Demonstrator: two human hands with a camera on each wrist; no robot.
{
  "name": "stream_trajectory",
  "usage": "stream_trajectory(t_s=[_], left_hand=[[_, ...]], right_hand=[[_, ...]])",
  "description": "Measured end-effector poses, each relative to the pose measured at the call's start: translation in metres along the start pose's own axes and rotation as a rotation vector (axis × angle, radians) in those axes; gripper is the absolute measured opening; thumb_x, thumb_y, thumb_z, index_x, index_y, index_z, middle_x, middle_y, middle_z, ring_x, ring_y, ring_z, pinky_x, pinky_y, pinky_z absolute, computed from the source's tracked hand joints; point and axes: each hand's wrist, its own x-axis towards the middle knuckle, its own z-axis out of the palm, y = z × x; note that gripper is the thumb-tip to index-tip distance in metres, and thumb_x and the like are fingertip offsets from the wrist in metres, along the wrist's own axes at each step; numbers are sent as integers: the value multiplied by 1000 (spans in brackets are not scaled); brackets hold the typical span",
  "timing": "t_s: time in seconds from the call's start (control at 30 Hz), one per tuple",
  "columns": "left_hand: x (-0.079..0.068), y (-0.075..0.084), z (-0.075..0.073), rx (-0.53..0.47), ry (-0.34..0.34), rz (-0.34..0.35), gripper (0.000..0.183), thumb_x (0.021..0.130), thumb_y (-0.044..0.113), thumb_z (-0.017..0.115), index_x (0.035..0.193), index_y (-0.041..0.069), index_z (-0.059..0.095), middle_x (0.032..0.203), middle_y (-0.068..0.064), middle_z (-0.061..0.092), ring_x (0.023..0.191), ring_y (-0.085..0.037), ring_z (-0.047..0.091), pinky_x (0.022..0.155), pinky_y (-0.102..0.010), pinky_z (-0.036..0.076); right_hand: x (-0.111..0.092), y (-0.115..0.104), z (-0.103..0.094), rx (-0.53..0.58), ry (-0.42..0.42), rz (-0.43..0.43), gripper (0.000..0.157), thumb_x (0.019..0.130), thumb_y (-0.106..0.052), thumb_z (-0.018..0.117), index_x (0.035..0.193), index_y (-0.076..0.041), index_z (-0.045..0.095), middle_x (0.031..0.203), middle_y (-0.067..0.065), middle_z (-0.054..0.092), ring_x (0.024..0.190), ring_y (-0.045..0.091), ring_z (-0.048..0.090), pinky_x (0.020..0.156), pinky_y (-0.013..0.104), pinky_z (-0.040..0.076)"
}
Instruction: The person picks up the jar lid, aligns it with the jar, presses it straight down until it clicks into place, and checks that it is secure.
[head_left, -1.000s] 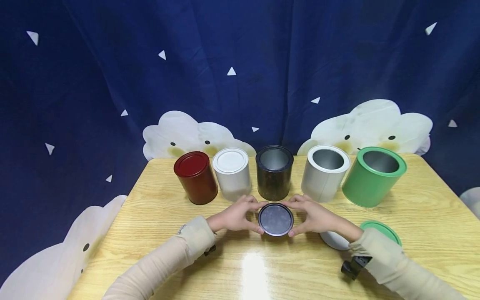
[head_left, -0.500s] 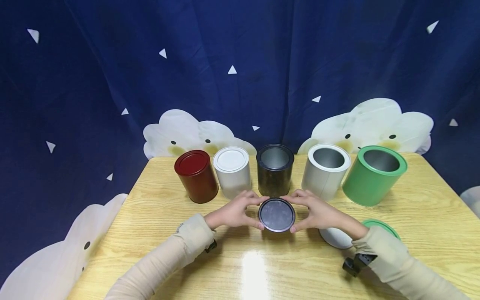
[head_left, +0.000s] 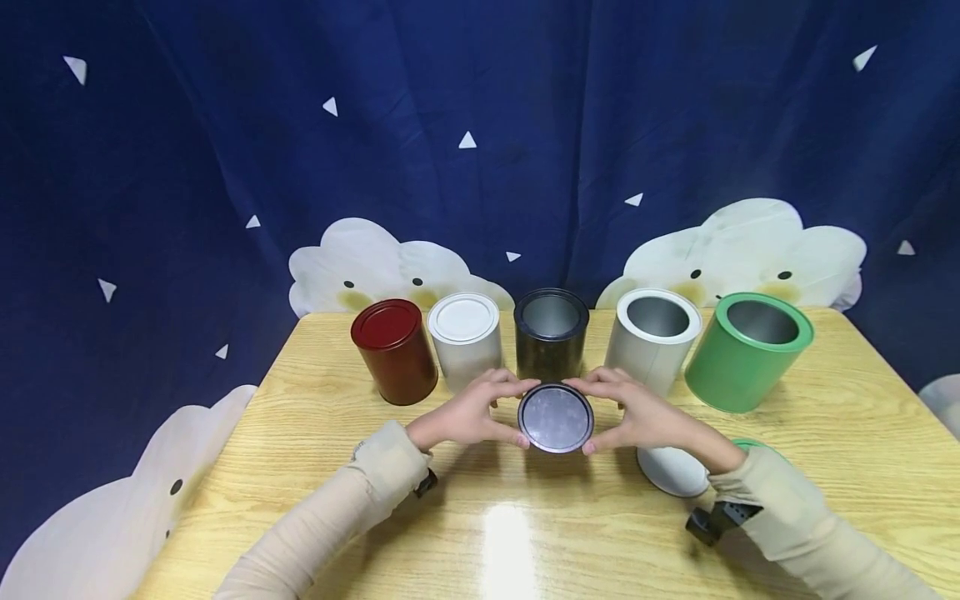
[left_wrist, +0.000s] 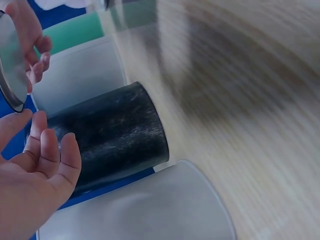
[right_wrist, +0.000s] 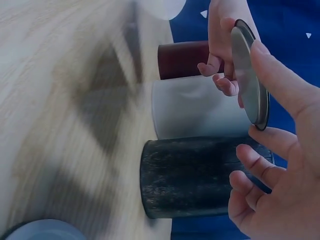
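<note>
A round black lid point(head_left: 556, 418) hangs above the table, held level between both hands. My left hand point(head_left: 480, 410) pinches its left edge between thumb and index finger; my right hand point(head_left: 634, 412) pinches the right edge the same way. Just behind the lid stands a black can point(head_left: 551, 337) with its top uncovered and a grey inside. In the right wrist view the lid point(right_wrist: 250, 75) shows its pale underside and dark rim, with the remaining fingers of the right hand point(right_wrist: 280, 165) loosely bent beside the black can point(right_wrist: 195, 177).
Left of the black can stand a dark red can point(head_left: 396, 354) and a white can point(head_left: 467, 342), both lidded. To its right are an uncovered white can point(head_left: 647, 354) and green can point(head_left: 742, 358). A white lid point(head_left: 672, 472) lies on the wooden table point(head_left: 300, 483), partly under the right forearm.
Both hands have raised the black lid and carried it slightly away from me, toward the black can. The cans have stayed in place.
</note>
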Motion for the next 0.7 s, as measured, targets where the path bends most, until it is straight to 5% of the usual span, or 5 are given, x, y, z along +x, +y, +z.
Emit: stream_trajectory(t_s=[0.7], left_hand=[[4, 9, -16, -95, 155, 14, 64, 63, 17, 84, 121, 4, 58, 98, -3, 55, 86, -13, 47, 68, -31, 46]], right_hand=[[11, -9, -18, -6, 18, 79, 76, 60, -29, 84, 125, -2, 54, 106, 4, 54, 87, 22, 43, 64, 32, 40]])
